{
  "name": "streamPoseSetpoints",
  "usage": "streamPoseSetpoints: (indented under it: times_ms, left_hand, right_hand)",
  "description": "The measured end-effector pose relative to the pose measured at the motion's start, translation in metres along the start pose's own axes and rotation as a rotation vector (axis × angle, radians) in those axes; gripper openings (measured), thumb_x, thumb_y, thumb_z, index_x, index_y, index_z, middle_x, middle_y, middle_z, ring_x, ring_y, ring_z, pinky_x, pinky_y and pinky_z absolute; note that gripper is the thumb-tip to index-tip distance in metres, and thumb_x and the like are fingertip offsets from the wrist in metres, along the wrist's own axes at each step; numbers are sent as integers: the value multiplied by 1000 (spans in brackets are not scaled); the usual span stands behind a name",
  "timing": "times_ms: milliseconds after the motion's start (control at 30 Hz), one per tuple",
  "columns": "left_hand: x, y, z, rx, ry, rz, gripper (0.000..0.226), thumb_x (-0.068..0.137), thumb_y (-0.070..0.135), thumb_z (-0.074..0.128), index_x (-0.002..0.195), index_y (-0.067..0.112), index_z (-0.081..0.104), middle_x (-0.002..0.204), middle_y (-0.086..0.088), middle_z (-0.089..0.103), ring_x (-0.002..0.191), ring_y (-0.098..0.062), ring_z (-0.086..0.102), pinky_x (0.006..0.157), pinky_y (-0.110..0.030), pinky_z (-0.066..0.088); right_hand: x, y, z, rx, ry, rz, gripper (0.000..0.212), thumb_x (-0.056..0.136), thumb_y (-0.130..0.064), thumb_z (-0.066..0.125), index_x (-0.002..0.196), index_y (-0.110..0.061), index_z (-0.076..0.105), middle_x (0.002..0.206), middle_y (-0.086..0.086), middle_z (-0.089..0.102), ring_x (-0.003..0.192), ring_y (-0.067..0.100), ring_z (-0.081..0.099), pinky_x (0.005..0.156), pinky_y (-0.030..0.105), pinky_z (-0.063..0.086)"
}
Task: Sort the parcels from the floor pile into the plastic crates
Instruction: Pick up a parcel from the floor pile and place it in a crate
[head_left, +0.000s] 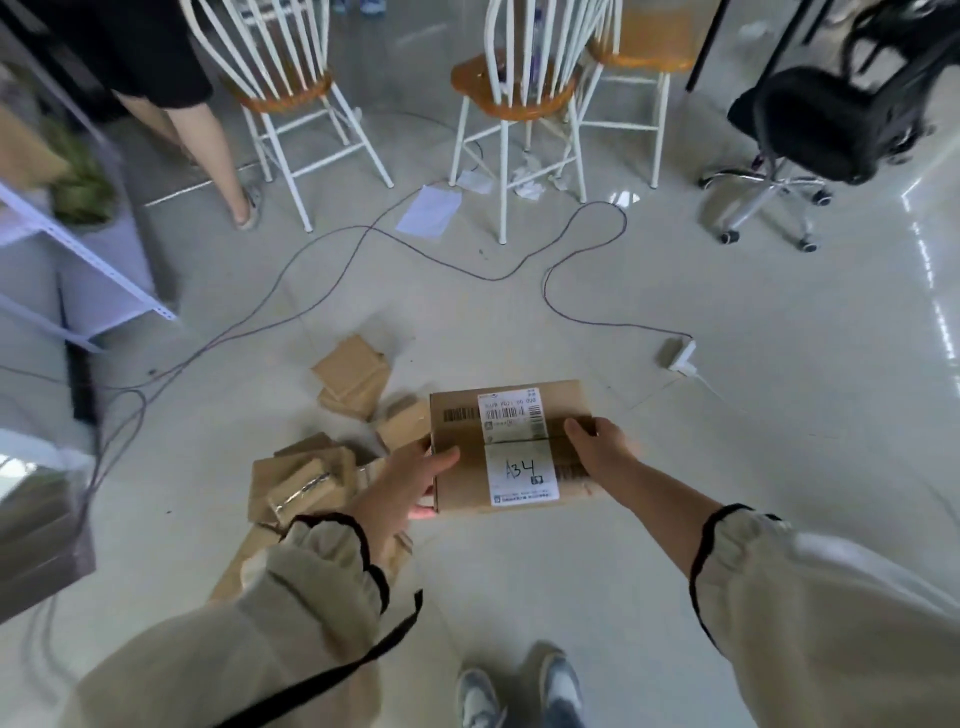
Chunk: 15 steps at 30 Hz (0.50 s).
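Beside the floor pile (306, 483), labelled parcel (511, 467) held flat, long axis crosswise, left hand (410, 483) and right hand (597, 447) gripping its ends.

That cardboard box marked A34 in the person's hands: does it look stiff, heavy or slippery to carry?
Probably stiff: the cardboard box keeps flat faces while gripped only at its sides. Likely fairly light, since the left hand and right hand hold it out away from the body, thumbs on top. Bare cardboard should not be slippery.
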<state>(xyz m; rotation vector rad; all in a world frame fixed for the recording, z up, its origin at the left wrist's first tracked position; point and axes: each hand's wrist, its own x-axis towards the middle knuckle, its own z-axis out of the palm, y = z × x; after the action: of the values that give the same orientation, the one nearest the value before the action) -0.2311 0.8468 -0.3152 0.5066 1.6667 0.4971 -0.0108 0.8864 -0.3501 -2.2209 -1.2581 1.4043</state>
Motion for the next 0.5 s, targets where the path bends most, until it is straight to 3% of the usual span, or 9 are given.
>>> streamPoseSetpoints:
  times_ms: [100,267,433,500]
  left_hand:
    - [-33,2,-7,-24,1,11,24,89,23,64,110,18,54,98,-4,61,102,-29,56,100,-53,44]
    - [-64,4,-7,-15,-8,42,32,89,25,65,118,20,53,103,-4,64,96,-26,59,97,-48,46]
    - [-82,15,7,23,-21,105,20,90,24,64,108,22,53,94,-2,61,81,-20,57,71,-35,50]
    - [-85,21,14,59,-62,134,17,91,25,63,106,22,54,93,-1,62,80,-20,57,74,-35,49]
  right_hand:
    - [-34,-13,-9,-40,14,-24,36,96,-43,40,118,-17,52,87,3,61,80,24,61,65,29,51]
    - [-62,-18,-20,-38,-4,-21,37,95,-43,38,116,-16,53,94,6,64,79,22,61,60,28,49]
    - [-78,-16,-44,29,26,-18,34,97,-41,39,116,-15,50,83,1,57,68,15,54,52,23,41]
    - [-84,-13,-58,52,63,-16,33,97,-40,41,118,-16,50,81,0,55,65,13,51,50,22,38]
